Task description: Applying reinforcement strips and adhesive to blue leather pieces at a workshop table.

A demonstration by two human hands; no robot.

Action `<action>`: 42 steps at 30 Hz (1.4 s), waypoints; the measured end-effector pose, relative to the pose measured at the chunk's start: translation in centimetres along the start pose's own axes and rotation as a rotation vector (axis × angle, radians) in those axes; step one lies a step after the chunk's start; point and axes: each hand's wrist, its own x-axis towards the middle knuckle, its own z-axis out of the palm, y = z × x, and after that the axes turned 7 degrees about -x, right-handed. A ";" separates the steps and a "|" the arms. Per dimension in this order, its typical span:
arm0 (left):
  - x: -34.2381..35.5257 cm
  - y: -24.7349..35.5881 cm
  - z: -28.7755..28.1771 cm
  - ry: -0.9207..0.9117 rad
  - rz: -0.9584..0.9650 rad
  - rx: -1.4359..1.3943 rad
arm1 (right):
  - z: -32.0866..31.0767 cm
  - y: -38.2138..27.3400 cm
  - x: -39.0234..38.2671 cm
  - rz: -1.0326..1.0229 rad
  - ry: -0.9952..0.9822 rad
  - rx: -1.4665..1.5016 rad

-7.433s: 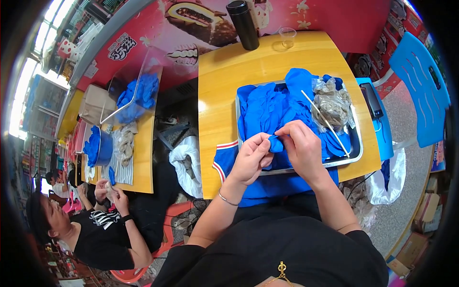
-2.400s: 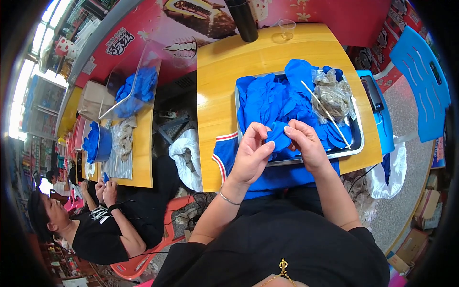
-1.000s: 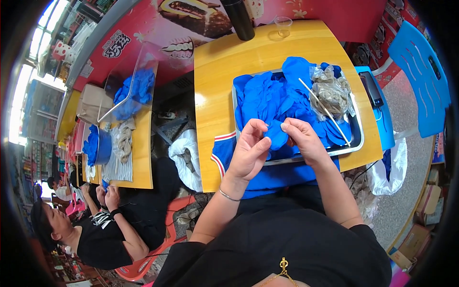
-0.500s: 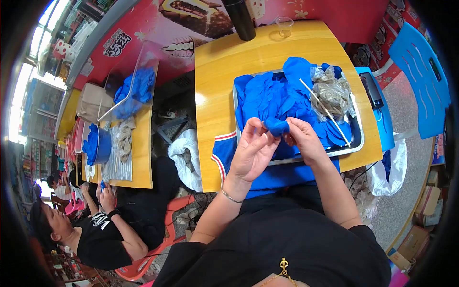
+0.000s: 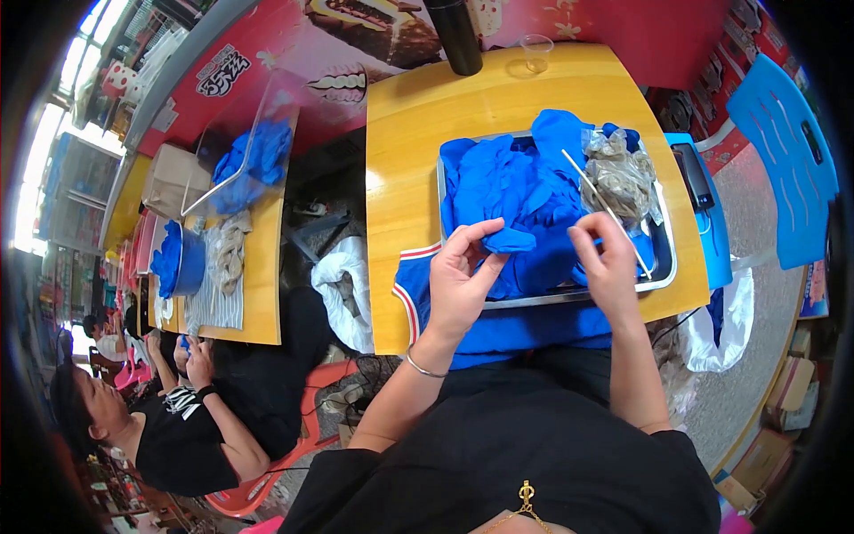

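Blue fabric piece (image 5: 510, 241) sat above the near part of the metal tray (image 5: 658, 283), pinched at the left hand's (image 5: 461, 285) thumb and fingertips. Right hand (image 5: 609, 258) had just come off it, so the left alone carried it. Right hovered toward the tray's near right corner, by the white stick (image 5: 608, 212), fingers curled, couldn't tell if anything thin was between them

Matt cloth (image 5: 510, 241), shiny metal tray (image 5: 659, 284), wooden tabletop (image 5: 405, 160)
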 end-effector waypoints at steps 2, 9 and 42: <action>-0.1 0.4 -0.3 0.046 0.023 -0.005 | -0.9 1.7 0.4 -0.088 0.187 -0.356; -0.2 0.4 -1.2 0.181 0.192 0.029 | -3.2 6.2 0.0 0.104 0.067 -0.570; 0.1 1.5 -0.9 0.427 -0.261 -0.791 | 0.5 0.2 -4.3 -0.257 0.030 -0.184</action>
